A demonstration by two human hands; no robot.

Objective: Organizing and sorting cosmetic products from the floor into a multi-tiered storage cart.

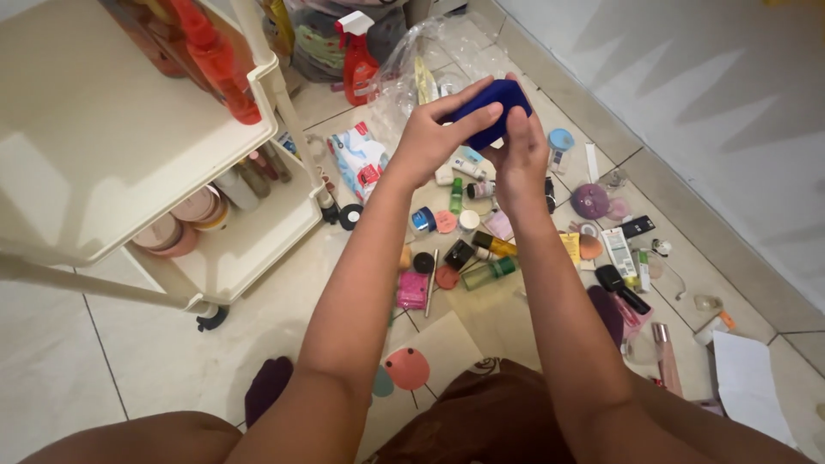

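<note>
The blue case (485, 110) between my fingers (464, 113) looks smooth and matt. The floor (163, 361) is glossy pale tile. The cart (112, 155) is shiny cream plastic, the bag (408, 60) crinkled clear plastic film, the spray bottle (357, 64) translucent red plastic, the sheet (752, 382) matt white paper.

Both hands, left hand (430, 137) and right hand (520, 159), clasp a dark blue rounded container (485, 107) above scattered small cosmetics bottles and tubes (481, 249) on the tiled floor (155, 361), right of a cream wheeled plastic shelf cart (129, 155).
</note>
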